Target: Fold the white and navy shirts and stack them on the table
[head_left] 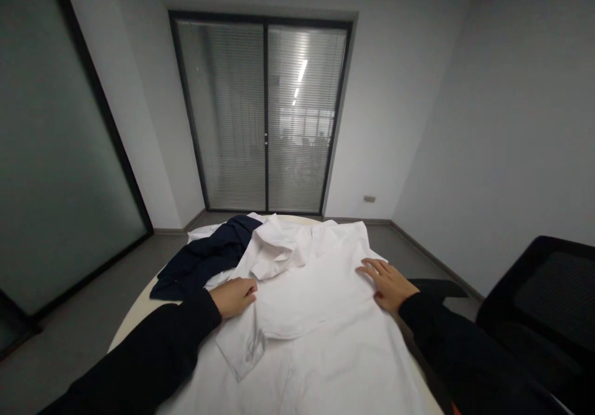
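A white shirt [320,291] is spread over a round table, its collar end toward the far side. One part of it lies folded across the middle, and a buttoned cuff [248,353] shows at the lower left. My left hand [235,297] is closed on the shirt's left side, fingers curled in at the fabric. At the right edge of the shirt rests my right hand [388,283], palm down with its fingers spread. A dark navy garment [209,257] lies bunched to the left of the shirt's collar.
The pale tabletop [134,316] shows along the left rim. A black mesh chair [548,291] stands close on the right. Beyond the table are a glass double door [264,117] with blinds and a wall socket [369,199]. A frosted glass panel [60,142] fills the left side.
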